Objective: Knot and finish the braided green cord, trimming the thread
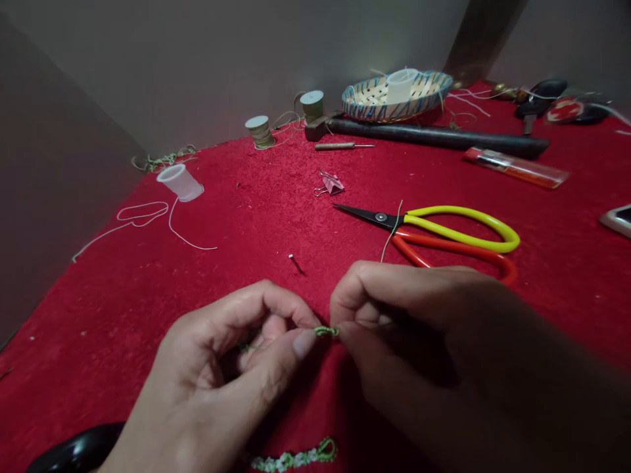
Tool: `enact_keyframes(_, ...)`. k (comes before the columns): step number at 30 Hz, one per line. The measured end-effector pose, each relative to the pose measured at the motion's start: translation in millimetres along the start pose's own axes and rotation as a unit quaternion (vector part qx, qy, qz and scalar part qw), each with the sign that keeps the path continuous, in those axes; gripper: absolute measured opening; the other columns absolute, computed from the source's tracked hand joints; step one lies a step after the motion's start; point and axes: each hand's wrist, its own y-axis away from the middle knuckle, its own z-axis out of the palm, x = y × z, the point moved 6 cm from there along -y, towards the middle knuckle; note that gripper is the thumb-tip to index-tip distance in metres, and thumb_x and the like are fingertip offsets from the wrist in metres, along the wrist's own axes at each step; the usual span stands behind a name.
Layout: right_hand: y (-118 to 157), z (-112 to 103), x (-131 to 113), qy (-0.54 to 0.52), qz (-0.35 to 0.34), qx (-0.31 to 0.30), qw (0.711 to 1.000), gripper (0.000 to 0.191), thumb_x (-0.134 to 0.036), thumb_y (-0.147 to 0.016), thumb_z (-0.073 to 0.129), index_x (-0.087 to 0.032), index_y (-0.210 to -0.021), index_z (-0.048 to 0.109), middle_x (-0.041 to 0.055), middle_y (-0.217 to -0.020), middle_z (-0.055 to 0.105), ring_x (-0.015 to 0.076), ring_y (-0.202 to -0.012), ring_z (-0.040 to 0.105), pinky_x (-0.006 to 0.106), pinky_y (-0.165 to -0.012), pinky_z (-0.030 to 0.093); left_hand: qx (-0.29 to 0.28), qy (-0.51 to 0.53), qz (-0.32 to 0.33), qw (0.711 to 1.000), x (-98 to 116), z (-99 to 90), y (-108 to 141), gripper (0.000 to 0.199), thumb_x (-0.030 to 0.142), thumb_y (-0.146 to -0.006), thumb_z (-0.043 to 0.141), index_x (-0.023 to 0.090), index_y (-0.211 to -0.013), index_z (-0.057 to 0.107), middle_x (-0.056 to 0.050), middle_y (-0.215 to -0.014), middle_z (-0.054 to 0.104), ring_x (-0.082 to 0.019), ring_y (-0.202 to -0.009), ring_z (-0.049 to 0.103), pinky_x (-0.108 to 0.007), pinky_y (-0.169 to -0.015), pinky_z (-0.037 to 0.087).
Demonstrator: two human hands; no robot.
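A small looped piece of green cord [326, 332] stretches between my two hands. My left hand [236, 355] pinches its left end between thumb and forefinger, and a bit of green shows inside the curled fingers. At the loop's right end, my right hand [394, 322] closes thumb and forefinger on the cord; its other fingers are in shadow. A thin pale strand rises from behind the right hand across the scissors [381, 217], which have yellow and red handles. Below the hands lies a green and white knotted cord band [296, 458] with a loop at its right end.
A nail [296, 264] lies just beyond my hands on the red cloth [236, 263]. Farther off are a pink binder clip [331, 184], a white plastic spool [181, 183], thread spools [260, 133], an awl [340, 146], a hammer [434, 135] and a woven basket [359, 110].
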Motion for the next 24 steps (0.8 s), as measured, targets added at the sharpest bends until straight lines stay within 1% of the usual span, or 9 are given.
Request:
enact_keyframes(3,-1.3,2.2,-1.0,-0.010,0.007,-0.024,1.000,0.023,-0.033,-0.082,0.053,-0.029,-0.063,0.065,-0.0014,-0.043,0.060,0.0154,-0.032,0.052,0.023,-0.024,0.025,0.004,-0.001,0.012,1.000,2.1,0.3,-0.2,0.023,0.040,-0.068,0.094,0.024,-0.071,0.078,0.000,-0.055,0.062,-0.014,-0.046,0.049,-0.022,-0.039,0.034)
enact_keyframes(5,-2.8,3.8,-1.9,-0.018,0.014,-0.031,0.999,0.023,-0.034,-0.084,0.056,-0.028,-0.065,0.068,-0.0013,-0.045,0.059,0.0153,-0.035,0.053,0.023,-0.027,0.029,0.008,-0.003,0.022,1.000,3.1,0.1,-0.2,0.022,0.039,-0.067,0.094,0.024,-0.069,0.079,-0.001,-0.055,0.064,-0.014,-0.046,0.049,-0.022,-0.039,0.034)
enact_keyframes(9,-9.5,2.9,-8.2,-0.011,0.027,0.016,0.999,0.009,-0.032,-0.082,0.068,-0.028,-0.076,0.074,-0.0012,-0.053,0.061,0.0188,-0.052,0.062,0.026,-0.045,0.048,0.020,-0.007,0.023,1.000,1.7,-1.1,0.0,0.022,0.042,-0.069,0.093,0.024,-0.070,0.080,-0.001,-0.053,0.062,-0.014,-0.045,0.049,-0.022,-0.039,0.034)
enact_keyframes(12,-13.8,4.5,-14.1,-0.010,0.027,0.029,0.999,0.008,-0.031,-0.082,0.069,-0.028,-0.079,0.076,-0.0008,-0.055,0.062,0.0206,-0.058,0.066,0.028,-0.049,0.052,0.025,-0.003,0.009,1.000,-0.6,-2.0,0.3,0.023,0.043,-0.069,0.093,0.024,-0.070,0.081,0.000,-0.054,0.061,-0.014,-0.045,0.049,-0.023,-0.041,0.036)
enact_keyframes(14,-13.8,4.8,-14.3,-0.014,0.034,0.028,0.999,0.009,-0.031,-0.082,0.068,-0.028,-0.078,0.076,-0.0010,-0.055,0.062,0.0201,-0.056,0.065,0.027,-0.047,0.051,0.026,0.003,-0.004,1.000,-2.1,-2.5,0.7,0.026,0.046,-0.067,0.094,0.024,-0.069,0.081,0.000,-0.053,0.059,-0.013,-0.045,0.047,-0.023,-0.041,0.036)
enact_keyframes(16,-12.0,4.3,-10.4,-0.020,0.047,0.022,0.998,0.010,-0.029,-0.081,0.068,-0.028,-0.075,0.075,-0.0015,-0.052,0.061,0.0187,-0.051,0.063,0.025,-0.044,0.049,0.021,0.008,-0.026,0.999,-4.3,-2.4,1.3,0.031,0.052,-0.067,0.094,0.024,-0.068,0.080,0.001,-0.049,0.054,-0.012,-0.044,0.042,-0.023,-0.041,0.032)
enact_keyframes(19,-9.8,6.7,1.5,-0.042,0.065,-0.020,0.997,0.015,-0.025,-0.078,0.065,-0.027,-0.066,0.073,-0.0022,-0.047,0.060,0.0156,-0.042,0.058,0.021,-0.035,0.041,0.010,0.000,-0.051,0.999,-6.9,-2.2,2.1,0.035,0.057,-0.068,0.092,0.024,-0.068,0.080,0.003,-0.045,0.046,-0.010,-0.043,0.036,-0.021,-0.042,0.026)
enact_keyframes(22,-8.8,8.5,10.3,-0.086,0.060,-0.061,0.993,0.019,-0.024,-0.076,0.060,-0.027,-0.060,0.070,-0.0026,-0.044,0.060,0.0128,-0.034,0.051,0.017,-0.029,0.032,-0.005,0.003,-0.036,0.999,-6.7,-1.4,0.7,0.035,0.056,-0.070,0.091,0.023,-0.066,0.079,0.002,-0.047,0.049,-0.010,-0.044,0.038,-0.021,-0.042,0.025)
enact_keyframes(24,-6.1,6.8,7.7,-0.109,0.047,-0.077,0.990,0.018,-0.028,-0.077,0.060,-0.028,-0.062,0.071,-0.0042,-0.042,0.055,0.0110,-0.031,0.045,0.016,-0.027,0.026,-0.013,0.016,-0.021,1.000,-7.9,-1.6,-1.2,0.035,0.054,-0.071,0.092,0.022,-0.066,0.080,0.002,-0.049,0.050,-0.010,-0.046,0.038,-0.020,-0.043,0.025)
